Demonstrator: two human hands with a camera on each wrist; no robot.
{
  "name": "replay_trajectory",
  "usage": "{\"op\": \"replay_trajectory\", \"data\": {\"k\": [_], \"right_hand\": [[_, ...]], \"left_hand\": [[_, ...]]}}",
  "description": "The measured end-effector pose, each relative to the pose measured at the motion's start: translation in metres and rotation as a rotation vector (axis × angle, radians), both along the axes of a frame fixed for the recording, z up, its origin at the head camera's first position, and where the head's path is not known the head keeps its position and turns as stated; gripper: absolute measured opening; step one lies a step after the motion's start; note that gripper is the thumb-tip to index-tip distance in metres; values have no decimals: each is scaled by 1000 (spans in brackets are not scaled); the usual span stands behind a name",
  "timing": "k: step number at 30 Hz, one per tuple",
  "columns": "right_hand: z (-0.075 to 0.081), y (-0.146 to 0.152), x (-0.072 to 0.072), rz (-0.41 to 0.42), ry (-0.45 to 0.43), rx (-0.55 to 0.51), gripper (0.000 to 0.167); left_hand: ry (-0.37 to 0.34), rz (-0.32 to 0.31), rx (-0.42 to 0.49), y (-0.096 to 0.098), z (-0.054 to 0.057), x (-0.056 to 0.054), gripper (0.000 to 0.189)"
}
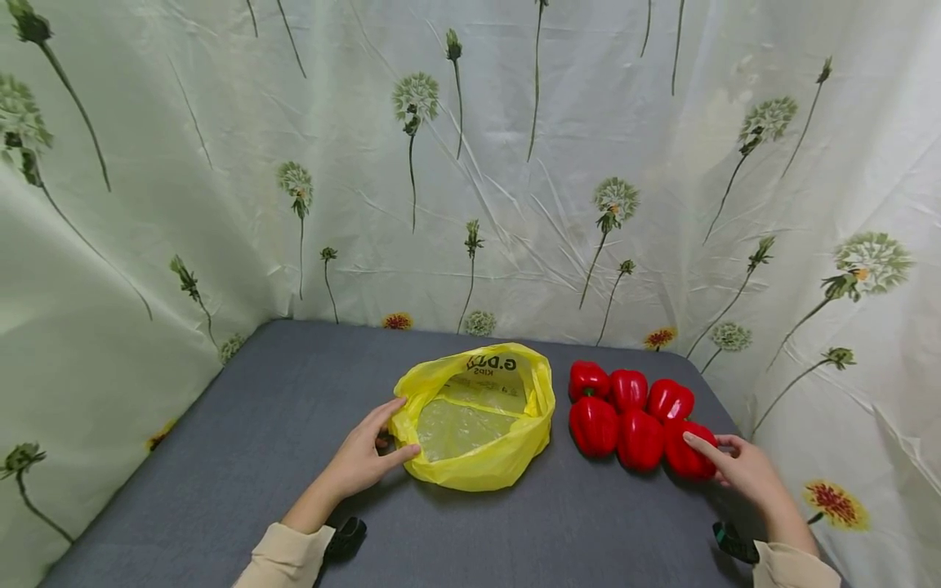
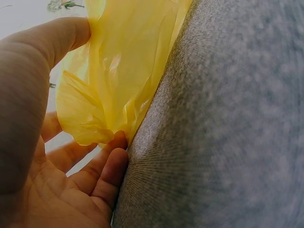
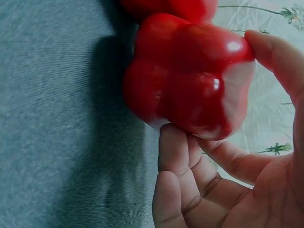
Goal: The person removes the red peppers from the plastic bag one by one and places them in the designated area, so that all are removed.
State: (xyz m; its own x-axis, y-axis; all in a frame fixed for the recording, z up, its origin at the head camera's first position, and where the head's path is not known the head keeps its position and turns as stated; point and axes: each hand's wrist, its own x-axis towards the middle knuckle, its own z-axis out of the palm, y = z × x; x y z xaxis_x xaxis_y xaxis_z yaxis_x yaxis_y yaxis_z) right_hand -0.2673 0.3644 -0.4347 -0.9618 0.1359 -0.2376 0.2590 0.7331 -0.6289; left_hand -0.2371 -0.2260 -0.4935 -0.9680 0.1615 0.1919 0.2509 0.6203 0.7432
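A yellow plastic bag (image 1: pixel 478 469) stands on the table with its mouth spread wide and some dark printing inside its far wall. My left hand (image 1: pixel 360 457) rests against its left side, thumb and fingers spread apart and touching the plastic; the left wrist view shows the fingertips against the yellow film (image 2: pixel 128 57), close to the tabletop. To the right of the bag, several red bell peppers sit in two rows. My right hand (image 1: pixel 746 469) holds the nearest right bell pepper (image 3: pixel 190 80) between thumb and fingers, beside its neighbours.
The dark grey table (image 1: pixel 243 425) reaches back to a pale curtain (image 1: pixel 353 147) printed with dandelions, which also hangs along both sides. Another red pepper (image 1: pixel 639 441) lies just left of the held one. Dark straps (image 1: pixel 345 539) are around the wrists.
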Motion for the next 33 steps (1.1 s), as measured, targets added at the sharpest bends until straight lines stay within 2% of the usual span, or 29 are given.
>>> {"op": "replay_trajectory", "data": {"k": [10, 16, 28, 33], "right_hand": [[-2, -5, -2, 23, -12, -26, 95], [-1, -13, -1, 31, -21, -61, 89], [-7, -29, -1, 21, 31, -78, 79], [-6, -31, 1, 4, 29, -40, 82]], "left_hand": [[3, 9, -19, 1, 0, -1, 87], [-14, 12, -13, 0, 1, -1, 87], [3, 17, -19, 0, 2, 0, 87], [9, 10, -19, 0, 2, 0, 87]]}}
